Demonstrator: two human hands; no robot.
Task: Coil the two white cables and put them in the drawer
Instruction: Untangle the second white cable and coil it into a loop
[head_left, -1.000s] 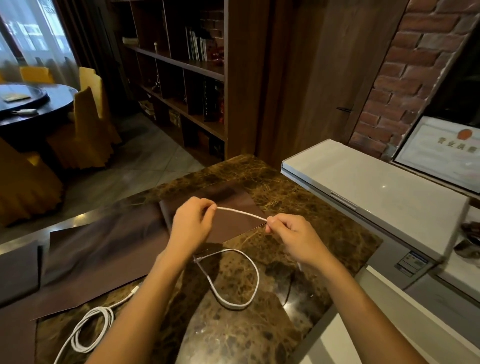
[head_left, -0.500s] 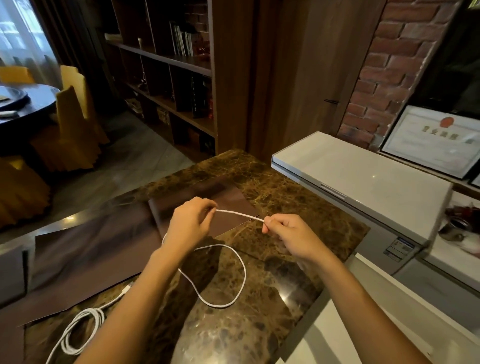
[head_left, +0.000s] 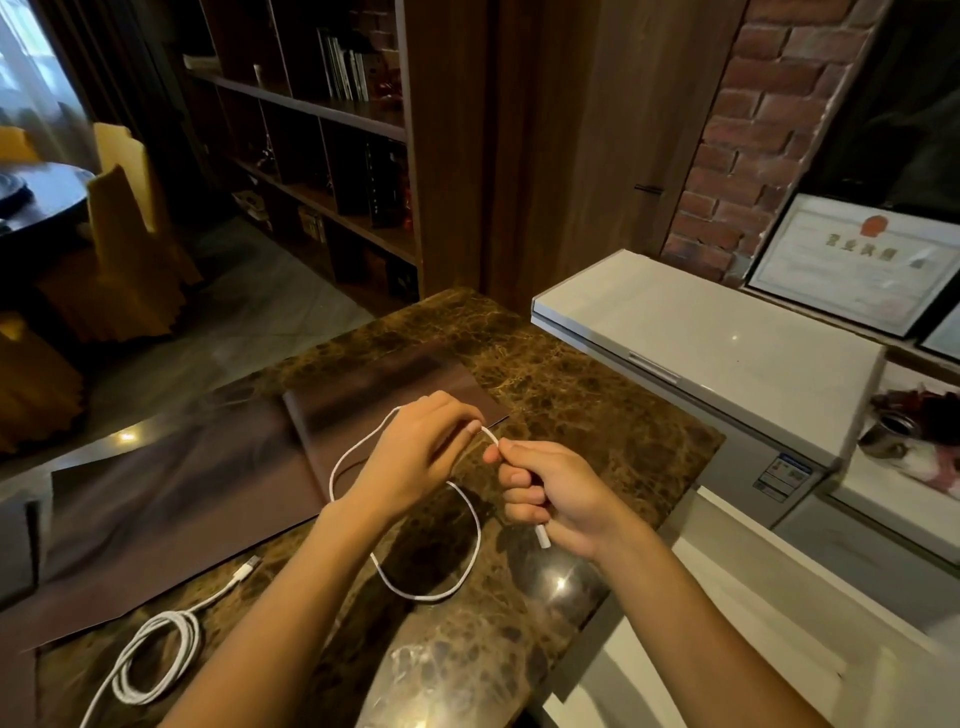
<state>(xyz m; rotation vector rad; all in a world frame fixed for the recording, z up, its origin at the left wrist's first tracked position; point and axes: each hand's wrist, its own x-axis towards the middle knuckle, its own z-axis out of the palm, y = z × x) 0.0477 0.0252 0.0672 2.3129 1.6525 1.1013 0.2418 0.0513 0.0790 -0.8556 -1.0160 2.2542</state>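
Note:
Both hands hold one short white cable (head_left: 470, 561) over the brown marble counter (head_left: 571, 395). My left hand (head_left: 415, 457) pinches it near the top, and a loop curves out behind and below that hand. My right hand (head_left: 550, 493) grips the cable in a fist; one white plug sticks out below the palm. The two hands are almost touching. A second white cable (head_left: 156, 654) lies coiled on the counter at the lower left, its plug end pointing up and right. No drawer is in view.
Dark brown mats (head_left: 197, 478) cover the counter's left part. A white chest appliance (head_left: 701, 348) stands to the right, a framed certificate (head_left: 857, 260) behind it. A wooden bookshelf (head_left: 322, 156) and yellow-covered chairs (head_left: 124, 244) lie beyond the counter.
My hands have come together, so the straight stretch of cable between them has shortened to a small bend. The loop has swung wider behind my left hand. The coiled cable has not moved.

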